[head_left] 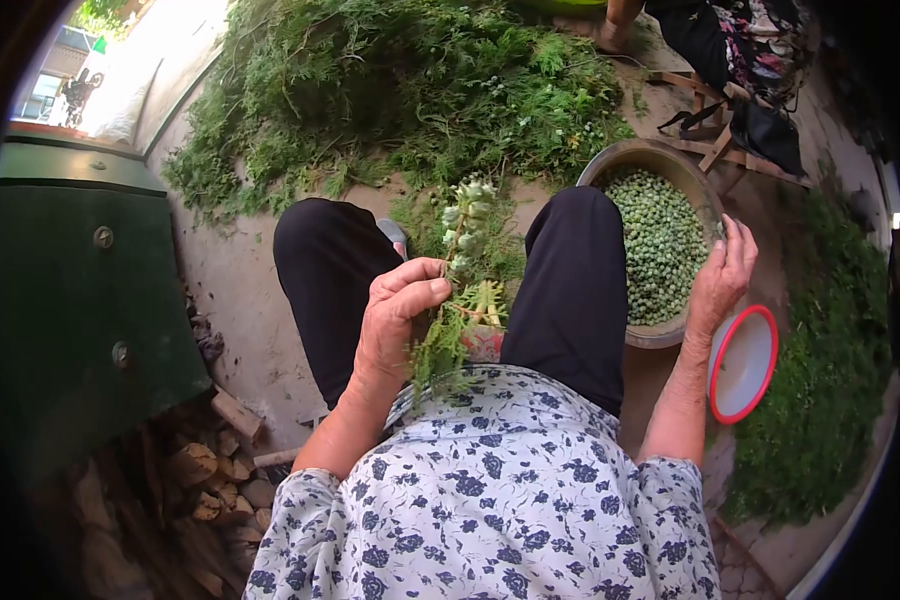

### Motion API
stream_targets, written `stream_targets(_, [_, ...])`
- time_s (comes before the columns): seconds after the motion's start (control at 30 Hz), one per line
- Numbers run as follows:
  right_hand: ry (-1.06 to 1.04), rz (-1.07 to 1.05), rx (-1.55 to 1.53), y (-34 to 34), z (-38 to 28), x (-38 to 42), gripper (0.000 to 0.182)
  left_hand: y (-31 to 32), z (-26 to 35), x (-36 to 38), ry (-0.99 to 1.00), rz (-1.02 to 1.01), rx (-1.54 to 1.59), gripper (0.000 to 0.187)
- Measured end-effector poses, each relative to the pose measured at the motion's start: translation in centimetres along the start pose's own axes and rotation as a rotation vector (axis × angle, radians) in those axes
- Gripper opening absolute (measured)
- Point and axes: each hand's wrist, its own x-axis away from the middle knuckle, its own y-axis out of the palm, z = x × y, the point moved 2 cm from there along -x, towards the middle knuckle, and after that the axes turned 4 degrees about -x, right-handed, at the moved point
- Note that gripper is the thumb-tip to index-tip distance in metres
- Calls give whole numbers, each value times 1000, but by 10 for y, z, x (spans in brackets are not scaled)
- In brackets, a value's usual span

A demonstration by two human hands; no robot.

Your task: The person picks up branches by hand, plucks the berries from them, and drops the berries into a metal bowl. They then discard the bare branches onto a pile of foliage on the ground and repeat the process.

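Note:
My left hand (402, 312) is closed around a cypress-like sprig (465, 235). Pale green cones cluster along its upper part, and feathery green leaves hang below my fingers, over my lap. Over at the right, my right hand (725, 270) is at the right rim of a wide metal basin (602, 165). Its thumb and fingers are drawn together; a small greenish bit seems to show at the fingertips, too small to name. Many small green cones (660, 245) fill much of the basin, beside my right knee.
A big heap of cut green branches (400, 90) lies ahead. At right are a red-rimmed white bowl (745, 365), more greenery (820, 400) and a wooden folding stool (720, 140). Another person's hand (610, 30) shows at the top. Left stand a green metal box (90, 290) and firewood (195, 465).

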Motion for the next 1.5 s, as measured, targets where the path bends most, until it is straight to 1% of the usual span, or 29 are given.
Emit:
stream_targets(0.03, [1,0,0,5,24,4,26,3,7,3,-36,-46,44,21])
stream_targets(0.1, [116,-154,190,21,68,17,27,-4,-2,-2,-30,-58,82,22])
stream_targets(0.2, [155,-140,159,22,69,20,27,-14,-17,-11,15,-95,130,25])
stream_targets(0.23, [165,-149,55,24,65,22,26,-13,-18,-12,21,-139,178,25])
stream_targets(0.3, [226,-159,-194,19,6,14,22,-11,-21,-14,20,-187,222,25])
stream_targets(0.37, [442,-337,-659,26,-47,19,16,-8,-23,-16,-1,-318,309,23])
stream_targets(0.4, [454,-370,-849,26,-78,22,13,-5,-23,-15,-3,-322,307,23])
stream_targets(0.43, [393,-438,-913,27,-100,27,12,-1,-22,-14,-27,-314,349,22])
stream_targets(0.47, [175,-410,-900,30,-116,33,14,1,-22,-12,-50,-304,391,20])
stream_targets(0.5, [225,-438,-1067,31,-134,41,19,1,-22,-13,-49,-363,392,22])
stream_targets(0.53, [131,-447,-1105,32,-147,45,23,1,-21,-11,-48,-362,392,22])
stream_targets(0.6, [97,-512,-1115,31,-166,48,26,3,-19,-7,-102,-322,422,29])
stream_targets(0.67, [59,-511,-1071,28,-173,54,27,1,-21,-6,-78,-375,429,32])
stream_targets(0.73, [20,-512,-1029,26,-177,58,27,0,-22,-3,-50,-262,465,38])
stream_targets(0.8, [-90,-577,-1016,24,-183,61,27,-7,-26,-3,-97,-273,512,40])
stream_targets(0.87, [-95,-586,-1042,25,-190,60,26,-21,-34,-11,129,41,-332,31])
stream_targets(0.9, [-95,-570,-1028,26,-192,60,26,-6,-26,-5,152,5,-191,27])
stream_targets(0.93, [-94,-555,-1015,27,-193,60,26,-11,-29,-6,150,5,-191,27])
stream_targets(1.0, [-109,-537,-997,25,-196,57,26,-25,-34,-10,175,56,-411,21])
stream_targets(1.03, [-125,-518,-977,24,-197,56,26,-26,-37,-11,175,58,-411,21])
stream_targets(1.1, [-167,-552,-944,24,-199,54,26,-10,-25,-7,808,0,-797,21])
stream_targets(1.13, [-210,-586,-910,24,-200,53,26,-6,-20,-3,808,-1,-797,21])
stream_targets(1.2, [-213,-624,-915,28,-198,53,28,-3,-15,1,517,-41,-776,34])
stream_targets(1.27, [-296,-674,-875,30,-198,52,30,-7,-17,-2,460,-82,-710,34])
stream_targets(1.33, [-305,-680,-902,31,-195,50,31,-12,-22,-2,33,-45,-455,34])
stream_targets(1.37, [-316,-686,-927,32,-194,49,31,-10,-21,-1,34,-45,-456,34])
stream_targets(1.43, [-304,-704,-953,33,-192,47,31,-3,-15,2,194,-74,-458,29])
stream_targets(1.47, [-291,-722,-979,33,-191,46,32,1,-12,2,194,-75,-459,29])
stream_targets(1.5, [-291,-720,-979,34,-189,45,32,8,-6,2,411,-100,-547,27])
